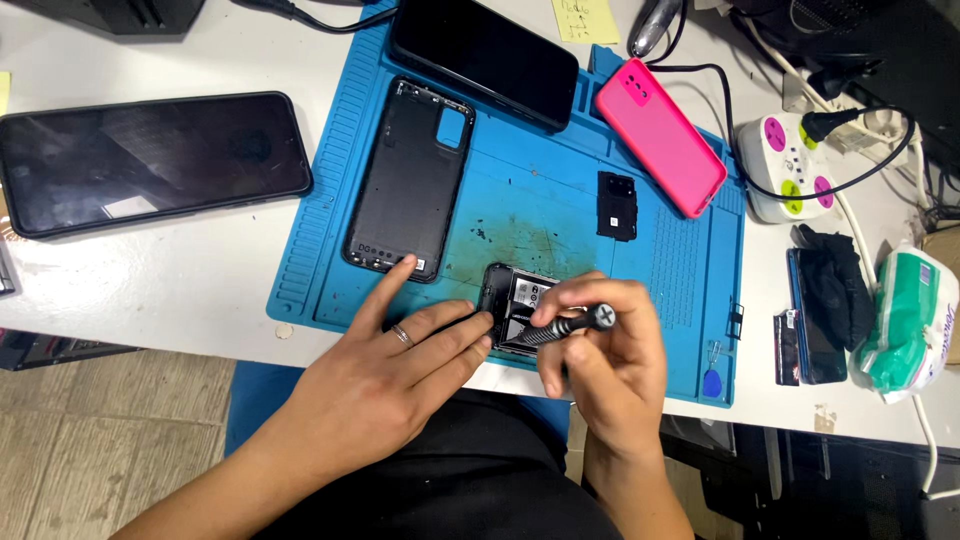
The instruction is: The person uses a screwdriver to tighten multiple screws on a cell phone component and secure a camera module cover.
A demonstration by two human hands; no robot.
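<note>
An opened phone (513,300) with its insides showing lies at the near edge of the blue work mat (560,215). My left hand (400,370), with a ring on one finger, presses its fingertips against the phone's left side, the index finger stretched toward the black back cover (410,180). My right hand (610,355) grips a black screwdriver (565,327), its tip down on the phone and its cross-marked cap pointing up to the right.
A black phone (485,55) and a pink phone case (660,135) lie at the mat's far side, a small black part (617,205) mid-mat. A large dark phone (150,160) sits left. A white power adapter (790,165), dark items (825,300) and a green packet (910,320) are right.
</note>
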